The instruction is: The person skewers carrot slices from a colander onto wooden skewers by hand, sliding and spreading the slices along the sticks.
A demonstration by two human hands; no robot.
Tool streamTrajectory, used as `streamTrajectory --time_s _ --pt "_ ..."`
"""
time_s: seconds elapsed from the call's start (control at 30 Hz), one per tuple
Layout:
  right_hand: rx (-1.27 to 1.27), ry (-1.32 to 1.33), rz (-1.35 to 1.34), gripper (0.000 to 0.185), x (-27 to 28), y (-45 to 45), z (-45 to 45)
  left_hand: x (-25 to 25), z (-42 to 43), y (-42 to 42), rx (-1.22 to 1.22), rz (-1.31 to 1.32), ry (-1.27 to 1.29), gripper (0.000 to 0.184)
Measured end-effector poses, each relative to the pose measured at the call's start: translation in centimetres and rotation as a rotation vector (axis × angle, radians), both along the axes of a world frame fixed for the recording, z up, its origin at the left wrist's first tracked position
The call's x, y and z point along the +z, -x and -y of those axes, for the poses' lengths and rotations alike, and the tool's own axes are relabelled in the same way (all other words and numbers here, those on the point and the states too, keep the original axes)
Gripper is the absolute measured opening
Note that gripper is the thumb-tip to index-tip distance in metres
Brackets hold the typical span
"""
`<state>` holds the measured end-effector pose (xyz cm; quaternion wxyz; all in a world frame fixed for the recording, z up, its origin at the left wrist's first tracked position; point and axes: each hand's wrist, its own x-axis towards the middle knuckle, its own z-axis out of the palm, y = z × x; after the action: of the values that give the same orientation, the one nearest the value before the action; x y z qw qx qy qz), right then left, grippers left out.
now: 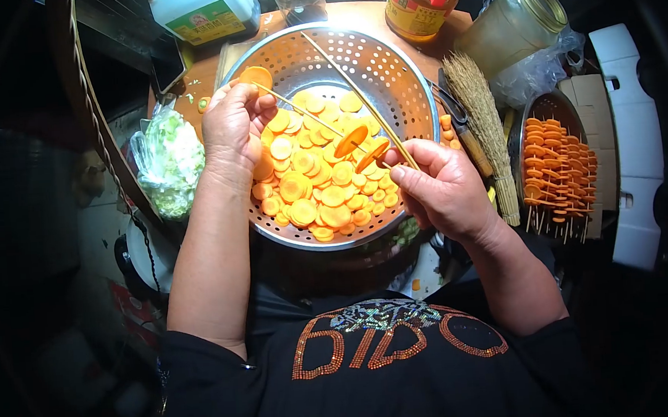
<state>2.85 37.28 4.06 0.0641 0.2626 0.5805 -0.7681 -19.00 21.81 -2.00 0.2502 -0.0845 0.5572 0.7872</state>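
A perforated metal colander (410, 74) in front of me holds many round carrot slices (294, 186). My left hand (231, 127) pinches a carrot slice (256, 78) near the far tip of a thin wooden skewer (297, 106). Two carrot slices (351, 140) sit along that skewer, toward my right hand (439, 183). The fingers of that hand are closed around the skewer's near end. Also in its grip are spare skewers (353, 87), slanting up and left across the colander. How many spare ones there are, I cannot tell.
On the right, finished carrot skewers (557, 166) lie in a dark container, beside a straw brush (477, 115). Bottles (421, 8) and a cloudy jar (510, 29) stand behind the colander. A plastic bag of chopped greens (169, 165) is at the left.
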Motion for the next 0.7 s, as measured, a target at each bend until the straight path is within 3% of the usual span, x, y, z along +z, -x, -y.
streamTrajectory --time_s 0.13,0.47,0.7 --pt "0.001 -0.007 -0.007 0.015 0.0 -0.1 0.0 -0.2 0.1 0.4 0.047 -0.031 -0.035 0.017" --pt "-0.008 -0.035 -0.023 0.014 0.2 -0.1 0.1 0.4 -0.2 0.0 0.026 -0.116 0.023 0.018" --pt "-0.093 -0.009 -0.069 0.016 -0.5 0.0 0.4 1.6 -1.5 -3.1 -0.376 0.011 -0.036 0.017"
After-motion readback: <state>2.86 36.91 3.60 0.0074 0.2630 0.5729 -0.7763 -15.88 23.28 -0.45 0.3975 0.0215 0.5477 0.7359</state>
